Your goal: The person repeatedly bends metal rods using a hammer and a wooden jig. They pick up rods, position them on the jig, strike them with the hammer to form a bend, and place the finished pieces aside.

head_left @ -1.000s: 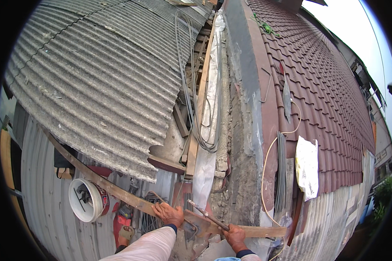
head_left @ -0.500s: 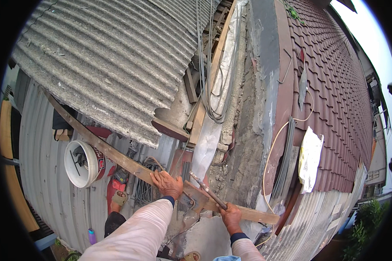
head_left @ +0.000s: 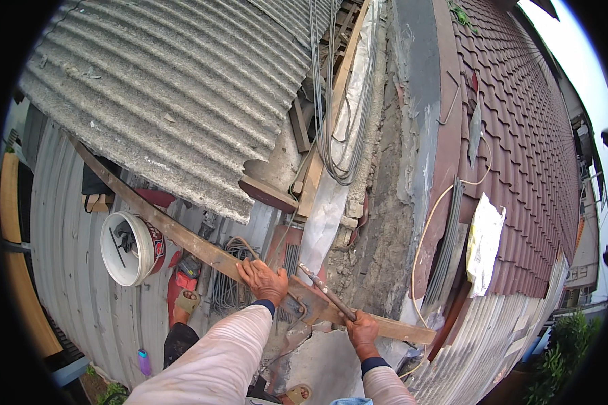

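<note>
My left hand (head_left: 265, 283) is closed on a long wooden plank (head_left: 186, 239) that runs from the upper left down to the lower right, with its fingers over the upper edge. My right hand (head_left: 362, 331) grips a metal bar (head_left: 325, 289), which lies at a slant across the plank near its right end. Bent rods and a plate, too small to make out clearly, sit between my hands. Beneath the plank are coiled wire (head_left: 226, 290) and a red tool (head_left: 186, 277). My feet in sandals show below on the metal sheeting (head_left: 108, 317).
A white bucket (head_left: 121, 248) with tools stands left. Corrugated roofing (head_left: 169, 108) fills the upper left, beside loose cables (head_left: 336, 173) and timber. A rough cement gutter (head_left: 388, 223), red roof tiles (head_left: 513, 169), a white sack (head_left: 483, 243) and a purple bottle (head_left: 144, 361) also show.
My view has tilted down, so the roofs and bucket sit higher in the picture and more of my sleeves and feet shows. Both hands keep their grips, with little other change.
</note>
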Demonstrator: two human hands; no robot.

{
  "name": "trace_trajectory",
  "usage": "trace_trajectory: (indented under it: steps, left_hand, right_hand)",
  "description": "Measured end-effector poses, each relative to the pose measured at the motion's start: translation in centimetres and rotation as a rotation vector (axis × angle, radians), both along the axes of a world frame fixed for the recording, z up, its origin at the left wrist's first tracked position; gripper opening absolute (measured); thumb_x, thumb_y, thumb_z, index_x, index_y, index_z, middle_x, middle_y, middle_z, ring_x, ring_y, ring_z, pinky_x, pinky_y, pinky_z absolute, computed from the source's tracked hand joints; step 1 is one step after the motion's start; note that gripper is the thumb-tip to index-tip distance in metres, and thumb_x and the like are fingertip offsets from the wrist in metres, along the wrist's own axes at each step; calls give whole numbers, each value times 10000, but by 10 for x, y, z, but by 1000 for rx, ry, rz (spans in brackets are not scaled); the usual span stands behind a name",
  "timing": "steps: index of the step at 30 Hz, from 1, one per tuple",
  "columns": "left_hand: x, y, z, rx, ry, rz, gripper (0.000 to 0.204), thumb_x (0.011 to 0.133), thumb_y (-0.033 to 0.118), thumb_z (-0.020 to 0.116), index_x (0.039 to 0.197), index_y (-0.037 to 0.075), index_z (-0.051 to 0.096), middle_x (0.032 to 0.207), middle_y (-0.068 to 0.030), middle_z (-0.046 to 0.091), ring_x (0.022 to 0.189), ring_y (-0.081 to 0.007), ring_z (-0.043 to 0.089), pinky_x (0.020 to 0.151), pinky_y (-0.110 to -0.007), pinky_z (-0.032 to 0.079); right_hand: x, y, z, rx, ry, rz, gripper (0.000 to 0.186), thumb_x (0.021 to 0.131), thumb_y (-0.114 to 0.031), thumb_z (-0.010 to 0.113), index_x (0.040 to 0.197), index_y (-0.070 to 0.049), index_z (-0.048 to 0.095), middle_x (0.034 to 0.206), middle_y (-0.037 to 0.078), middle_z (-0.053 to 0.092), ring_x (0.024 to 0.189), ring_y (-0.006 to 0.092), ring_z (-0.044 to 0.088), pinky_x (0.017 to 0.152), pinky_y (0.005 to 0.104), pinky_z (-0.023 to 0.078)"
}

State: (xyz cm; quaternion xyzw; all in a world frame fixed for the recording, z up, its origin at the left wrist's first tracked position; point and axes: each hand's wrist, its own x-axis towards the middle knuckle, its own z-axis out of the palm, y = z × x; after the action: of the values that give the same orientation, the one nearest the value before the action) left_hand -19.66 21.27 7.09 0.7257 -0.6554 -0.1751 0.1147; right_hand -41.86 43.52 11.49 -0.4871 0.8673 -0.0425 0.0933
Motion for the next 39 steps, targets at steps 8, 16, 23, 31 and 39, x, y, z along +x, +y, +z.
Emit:
trace_trajectory:
  steps: [8,16,23,31,39]
  left_hand:
    - [0,1,-9,18,32,-6,654,812,347,741,1160,-173,552,1351,-392,590,1478,-485,421,1350,-603,94]
    - [-2,4,-15,-37,-66,-16,688,814,353,745,1195,-180,535,1354,-372,593,1487,-477,408,1351,-593,85]
    - [-1,1,-8,4,-28,-12,715,816,347,740,1221,-204,528,1369,-380,588,1483,-483,415,1351,-588,77]
    - [1,3,-6,-22,4,-3,719,816,356,737,1207,-217,548,1390,-399,582,1501,-486,411,1355,-595,79]
    - [2,3,-7,-59,37,4,713,815,357,720,1198,-223,561,1364,-430,588,1500,-508,425,1355,-610,74]
  right_hand:
    - [0,6,-10,-48,11,13,348,773,-379,931,817,-129,694,797,120,714,760,347,727,691,492,578]
    - [2,7,-11,-53,2,5,346,754,-371,934,841,-133,698,827,113,722,777,348,735,704,504,581]
    - [0,5,-7,-42,-13,15,327,754,-362,921,869,-133,718,849,113,738,804,352,745,714,499,588]
    - [-1,6,-7,-25,-5,21,304,750,-334,911,827,-115,715,832,122,739,810,353,739,729,494,585]
    - [-3,7,-5,-23,1,50,281,749,-305,906,819,-111,716,828,138,729,802,370,726,722,497,579]
